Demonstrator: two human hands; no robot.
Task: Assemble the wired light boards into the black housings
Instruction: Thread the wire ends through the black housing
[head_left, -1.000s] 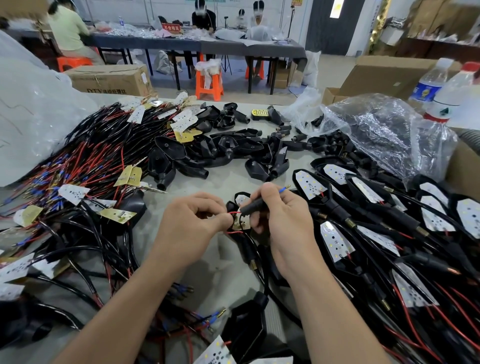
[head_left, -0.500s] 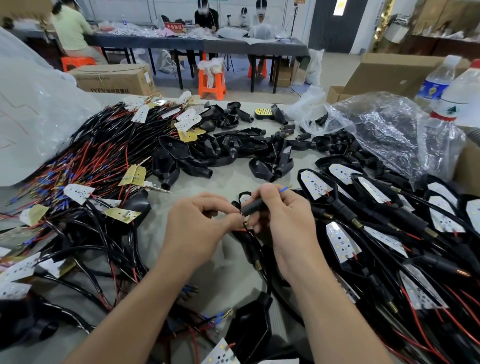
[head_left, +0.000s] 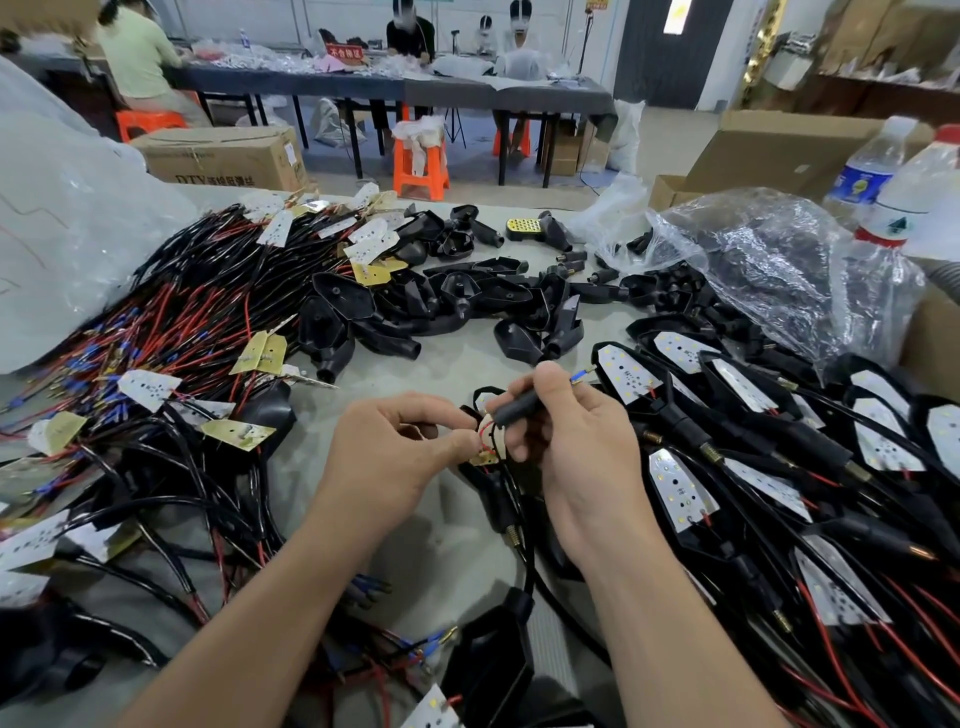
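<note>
Head view: centre frame, left hand (head_left: 395, 457) pinches 1 wired light board (head_left: 488, 441); right hand (head_left: 576, 447) grips a black housing (head_left: 519, 408) by its stem. Right: heaped finished units (head_left: 680, 488). Left: loose boards (head_left: 150, 387); upper centre: empty housings (head_left: 343, 296). Judged roughly midway.

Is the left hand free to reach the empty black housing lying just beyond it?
Likely yes for the path: only bare table lies between the left hand and that empty housing. But its fingers are pinching the red wire, so it would have to let go first.
</note>
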